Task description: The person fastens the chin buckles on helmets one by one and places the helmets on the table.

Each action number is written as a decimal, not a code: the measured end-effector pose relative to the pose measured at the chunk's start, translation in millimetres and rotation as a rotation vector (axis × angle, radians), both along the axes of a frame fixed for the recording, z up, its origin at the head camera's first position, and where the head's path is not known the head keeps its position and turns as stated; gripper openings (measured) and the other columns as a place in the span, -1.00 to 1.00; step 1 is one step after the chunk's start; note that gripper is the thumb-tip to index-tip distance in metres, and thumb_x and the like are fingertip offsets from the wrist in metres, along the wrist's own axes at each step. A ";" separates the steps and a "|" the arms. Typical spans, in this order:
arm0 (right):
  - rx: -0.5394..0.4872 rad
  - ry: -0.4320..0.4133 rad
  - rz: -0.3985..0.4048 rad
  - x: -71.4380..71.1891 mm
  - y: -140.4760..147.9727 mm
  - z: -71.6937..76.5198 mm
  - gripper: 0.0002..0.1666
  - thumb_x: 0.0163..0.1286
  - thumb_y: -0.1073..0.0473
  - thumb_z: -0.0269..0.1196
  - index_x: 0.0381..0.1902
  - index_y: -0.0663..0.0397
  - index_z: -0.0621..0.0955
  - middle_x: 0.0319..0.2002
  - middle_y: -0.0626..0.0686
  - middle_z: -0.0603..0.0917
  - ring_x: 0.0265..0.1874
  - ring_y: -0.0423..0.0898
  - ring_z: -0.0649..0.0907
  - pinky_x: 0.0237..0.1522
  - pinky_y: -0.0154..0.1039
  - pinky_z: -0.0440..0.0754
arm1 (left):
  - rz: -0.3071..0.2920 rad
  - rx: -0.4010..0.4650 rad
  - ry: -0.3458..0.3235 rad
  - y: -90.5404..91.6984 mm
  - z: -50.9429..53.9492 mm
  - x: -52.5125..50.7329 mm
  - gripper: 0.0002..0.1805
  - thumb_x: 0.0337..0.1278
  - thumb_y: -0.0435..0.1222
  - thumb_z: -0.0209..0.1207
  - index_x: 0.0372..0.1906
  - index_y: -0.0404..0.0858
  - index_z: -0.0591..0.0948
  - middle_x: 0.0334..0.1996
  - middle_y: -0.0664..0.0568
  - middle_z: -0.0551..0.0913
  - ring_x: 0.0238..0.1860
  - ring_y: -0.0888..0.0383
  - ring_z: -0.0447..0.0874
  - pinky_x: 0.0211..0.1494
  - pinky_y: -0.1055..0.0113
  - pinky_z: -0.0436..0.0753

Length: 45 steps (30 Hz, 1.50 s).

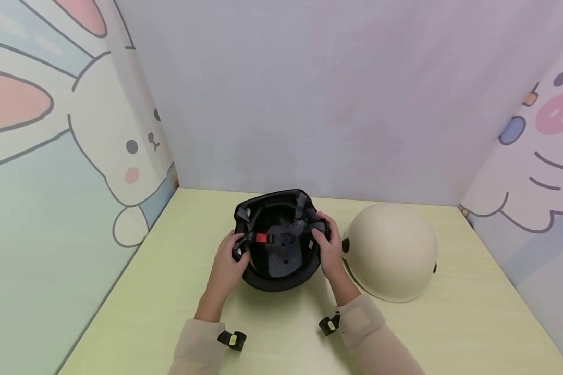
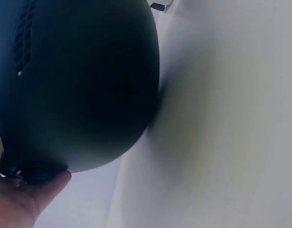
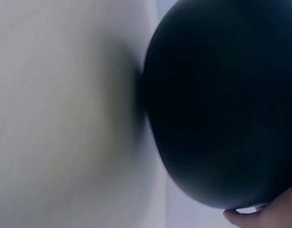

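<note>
A black helmet (image 1: 278, 283) lies with its hollow inside facing up, between both hands in the head view. Across its opening run dark straps with a red buckle (image 1: 261, 238). My left hand (image 1: 226, 263) grips the left rim, thumb on the inside edge. On the opposite rim, my right hand (image 1: 330, 251) holds on with the thumb over the edge. Both wrist views show the rounded dark shell (image 2: 98, 95) against or very near the tabletop; whether it touches is hard to tell. Some fingers are hidden beneath the rim.
A cream helmet (image 1: 391, 250) sits dome up on the pale yellow table (image 1: 469, 312), just right of my right hand. A plain backdrop (image 1: 309, 104) stands behind the table, with cartoon-printed panels (image 1: 37, 234) on both sides.
</note>
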State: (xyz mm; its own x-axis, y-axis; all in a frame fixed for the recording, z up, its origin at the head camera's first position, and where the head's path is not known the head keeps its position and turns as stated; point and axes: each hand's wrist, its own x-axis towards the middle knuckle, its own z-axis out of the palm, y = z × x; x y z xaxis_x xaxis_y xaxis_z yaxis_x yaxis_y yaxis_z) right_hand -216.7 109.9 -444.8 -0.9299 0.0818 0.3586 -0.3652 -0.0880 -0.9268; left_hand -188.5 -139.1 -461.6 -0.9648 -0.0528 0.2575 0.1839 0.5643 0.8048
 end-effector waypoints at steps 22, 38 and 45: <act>0.402 0.088 -0.148 15.0 -21.4 45.7 -0.47 0.38 0.19 0.20 0.31 0.09 0.46 0.44 0.10 0.24 0.40 0.05 0.23 0.29 0.13 0.21 | -0.002 0.265 -0.148 17.6 -38.5 -17.6 -0.47 0.22 -0.33 0.24 0.31 -0.13 0.49 0.33 -0.23 0.35 0.36 -0.17 0.23 0.33 -0.10 0.21; 0.552 0.251 -0.117 16.5 -27.6 44.9 -0.41 0.39 0.06 0.21 0.33 0.10 0.46 0.42 0.17 0.26 0.39 0.16 0.22 0.26 0.29 0.13 | -0.001 0.456 -0.207 13.7 -51.6 -18.4 -0.45 0.21 -0.39 0.22 0.32 -0.12 0.50 0.38 -0.17 0.32 0.40 -0.10 0.18 0.38 -0.03 0.14; 0.462 0.251 -0.011 11.3 -8.6 32.5 -0.26 0.48 -0.17 0.09 0.44 0.12 0.32 0.49 0.13 0.13 0.45 0.09 0.09 0.32 0.25 0.04 | 0.001 0.502 -0.201 11.5 -57.0 -18.6 -0.46 0.22 -0.41 0.20 0.33 -0.15 0.49 0.38 -0.20 0.29 0.39 -0.12 0.19 0.36 -0.03 0.19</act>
State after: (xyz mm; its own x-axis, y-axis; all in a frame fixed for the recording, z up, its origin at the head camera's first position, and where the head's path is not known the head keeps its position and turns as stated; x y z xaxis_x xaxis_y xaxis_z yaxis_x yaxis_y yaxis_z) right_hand -205.4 101.3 -412.3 -0.8108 -0.1283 0.5711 -0.5795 0.3139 -0.7521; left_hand -207.1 -127.6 -518.5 -0.9924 -0.1229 0.0108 -0.0018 0.1018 0.9948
